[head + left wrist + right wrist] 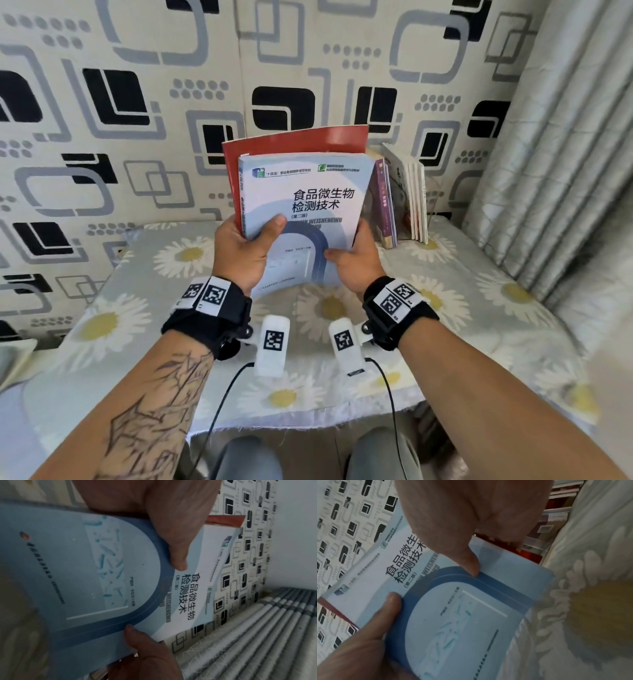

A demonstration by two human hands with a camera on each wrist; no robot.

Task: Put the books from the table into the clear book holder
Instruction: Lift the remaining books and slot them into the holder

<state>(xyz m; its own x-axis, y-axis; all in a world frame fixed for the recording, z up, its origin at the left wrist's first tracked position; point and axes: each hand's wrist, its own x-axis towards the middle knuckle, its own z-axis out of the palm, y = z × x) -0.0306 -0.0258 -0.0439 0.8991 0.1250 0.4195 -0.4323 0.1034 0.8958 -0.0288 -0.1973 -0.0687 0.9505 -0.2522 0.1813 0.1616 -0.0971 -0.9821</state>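
A light blue book with a Chinese title stands upright above the table, with a larger red book right behind it. My left hand grips the two by their lower left edge, thumb on the blue cover. My right hand pinches the blue book's lower right edge, thumb on its front. The clear book holder stands to the right against the wall. It holds several upright books, among them a purple one and white ones.
The table wears a daisy-print cloth. A patterned wall runs close behind it, and a grey curtain hangs at the right. My knees show below the table's front edge.
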